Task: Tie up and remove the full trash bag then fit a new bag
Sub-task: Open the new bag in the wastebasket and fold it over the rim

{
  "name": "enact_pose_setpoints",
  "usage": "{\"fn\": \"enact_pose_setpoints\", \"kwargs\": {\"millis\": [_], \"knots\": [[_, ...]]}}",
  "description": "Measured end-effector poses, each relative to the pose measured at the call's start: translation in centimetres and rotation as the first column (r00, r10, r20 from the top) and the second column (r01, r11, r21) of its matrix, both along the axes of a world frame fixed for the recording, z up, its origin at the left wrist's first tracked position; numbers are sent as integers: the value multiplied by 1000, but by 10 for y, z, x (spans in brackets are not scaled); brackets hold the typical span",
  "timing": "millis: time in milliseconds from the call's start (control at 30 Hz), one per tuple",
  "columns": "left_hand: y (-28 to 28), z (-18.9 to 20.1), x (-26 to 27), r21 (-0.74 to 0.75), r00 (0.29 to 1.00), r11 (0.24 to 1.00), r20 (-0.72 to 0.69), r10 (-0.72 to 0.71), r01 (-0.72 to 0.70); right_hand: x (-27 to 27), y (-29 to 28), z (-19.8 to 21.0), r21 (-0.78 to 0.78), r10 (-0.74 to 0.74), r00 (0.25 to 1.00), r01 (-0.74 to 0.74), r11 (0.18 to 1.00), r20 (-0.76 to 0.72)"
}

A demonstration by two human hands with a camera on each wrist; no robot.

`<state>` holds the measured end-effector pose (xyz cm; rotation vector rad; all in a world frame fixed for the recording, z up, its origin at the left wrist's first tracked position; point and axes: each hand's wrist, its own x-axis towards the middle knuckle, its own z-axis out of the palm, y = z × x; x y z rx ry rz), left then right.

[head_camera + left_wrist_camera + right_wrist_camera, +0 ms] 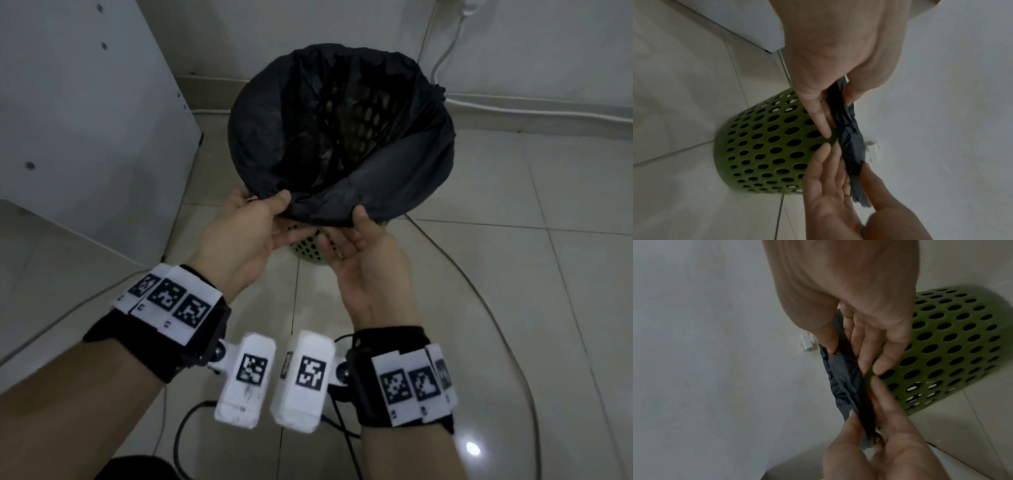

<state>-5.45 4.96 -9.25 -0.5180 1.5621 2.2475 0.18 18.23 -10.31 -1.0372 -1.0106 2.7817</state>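
A green perforated bin (306,251) stands on the tiled floor, lined with a black trash bag (342,137) whose edge is folded over the rim. The bag hangs open and through it the bin's holes show. My left hand (274,219) pinches the bag's edge at the near rim, thumb on top and fingers below. Close beside it my right hand (351,233) pinches the same edge. In the left wrist view the left hand (835,104) holds the bag (851,142) beside the bin (764,146). In the right wrist view the right hand (846,347) grips the bag (840,378) by the bin (953,345).
A white cabinet (85,102) stands left of the bin. A white cable (445,54) runs down the back wall from a plug (807,344). A dark cable (479,291) loops over the floor tiles on the right and near my wrists.
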Motion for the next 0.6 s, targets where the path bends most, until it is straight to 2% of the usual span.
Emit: {"fn": "enact_pose_setpoints", "kwargs": {"millis": [67,200,300,367,433,533,600], "knots": [[-8,1,-7,-16,999,999,-16,48,-49,4,-6,-1,1,18,1000,-18,1000,12],[-10,6,-11,-33,996,996,-16,82,-83,3,-6,2,-30,-134,991,135,990,24],[-7,3,-5,38,984,984,48,170,-172,-1,-13,7,-98,-141,990,142,985,17],[-4,-2,2,47,995,996,80,66,-70,-2,-21,8,-104,-107,994,108,989,17],[-1,-3,7,-39,995,996,53,-79,81,-1,-25,7,-107,-74,997,75,991,15],[-6,-5,5,-112,993,987,1,-119,119,4,-17,5,-79,36,999,-35,996,13],[-12,-3,1,-114,992,986,-10,-126,124,7,-2,2,-25,25,999,-25,999,29]]}}
